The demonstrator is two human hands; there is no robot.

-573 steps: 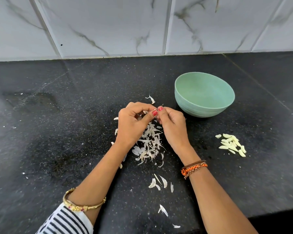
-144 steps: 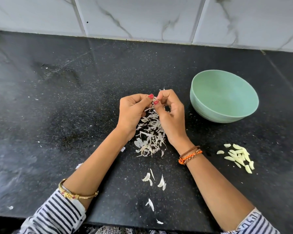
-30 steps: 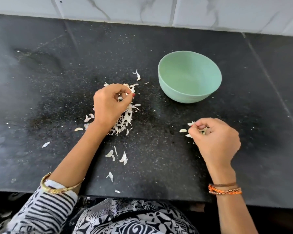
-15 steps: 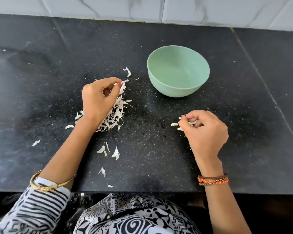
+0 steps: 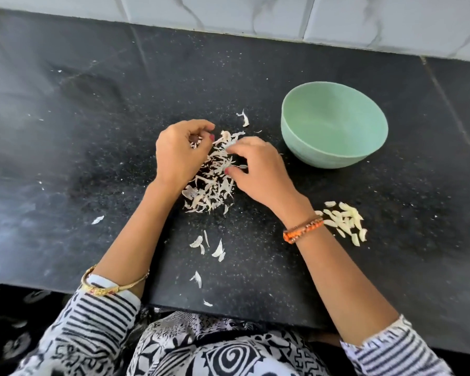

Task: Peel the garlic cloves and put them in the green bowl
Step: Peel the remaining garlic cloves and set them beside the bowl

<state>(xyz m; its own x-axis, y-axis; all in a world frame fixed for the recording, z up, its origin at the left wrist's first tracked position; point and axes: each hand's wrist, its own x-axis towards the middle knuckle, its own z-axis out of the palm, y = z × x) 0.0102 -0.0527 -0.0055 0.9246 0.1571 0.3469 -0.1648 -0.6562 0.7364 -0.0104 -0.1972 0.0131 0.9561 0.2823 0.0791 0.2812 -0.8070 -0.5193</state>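
Black counter, white marble tiles along far edge. Green bowl far right, upright, nothing seen inside. Peeled cloves in small heap right of center, on counter, near side of bowl, well apart from it.

Skins in loose pile at center, between both hands. Stray skins nearer, more down toward counter's near edge; one flake far of pile; one flake off to left.

Left hand at pile's left edge, fingers curled in, thumb and forefinger pinching small whitish bit, skin or clove, cannot tell which. Right hand at pile's right edge, palm down over skins, fingers bent, tips reaching into pile's far part, thumb close to a sliver; whether gripping anything cannot tell. Slight blur on right fingertips.

Peeled cloves just right of right wrist, behind it, not touched by either hand. Bowl right and far of right hand, near but apart.

Orange bead bracelet on right wrist, gold bangle on left forearm. Striped sleeves both arms, black-white patterned cloth at near edge.
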